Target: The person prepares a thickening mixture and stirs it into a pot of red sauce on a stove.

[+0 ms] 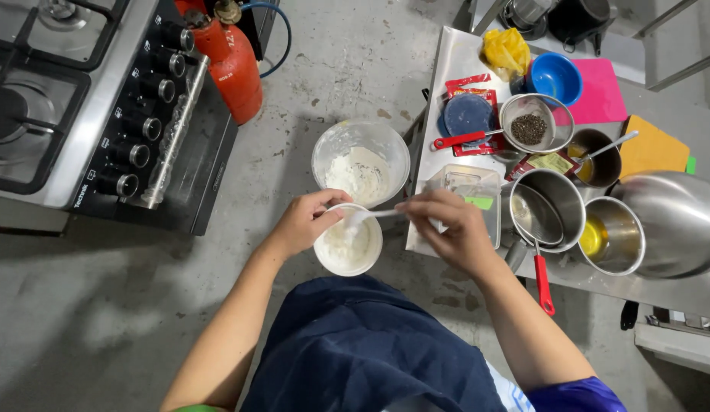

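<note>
Fingers (324,217) of the left hand (301,223) are curling around the rim of a small white bowl (348,246), closed on its near-left side and holding it up above the floor, in front of the person's dark blue apron (362,343). Inside the bowl a white powder is lying. The right hand (455,229) is pinching a white spoon (370,217) by its handle, with the fingers closed tightly on it, and the spoon's head is reaching over the bowl's rim.

Just beyond the small bowl, a larger clear bowl (360,160) with white powder is standing on the grey concrete floor (103,305), close to the left edge of the steel desk (446,69). At the near-left corner of the desk a clear plastic box (473,191) is sitting, partly behind the right hand. Next to it a steel pot (557,194) is carrying a strainer with a red handle (543,284), and a steel cup with yellow liquid (610,236) is standing beside a big steel bowl (671,221). Farther back, a sieve with dark seeds (532,126), a blue bowl (555,76) and a yellow cloth (505,52) are lying. On the left, a gas stove (103,107) and a red gas cylinder (233,65) are standing.
</note>
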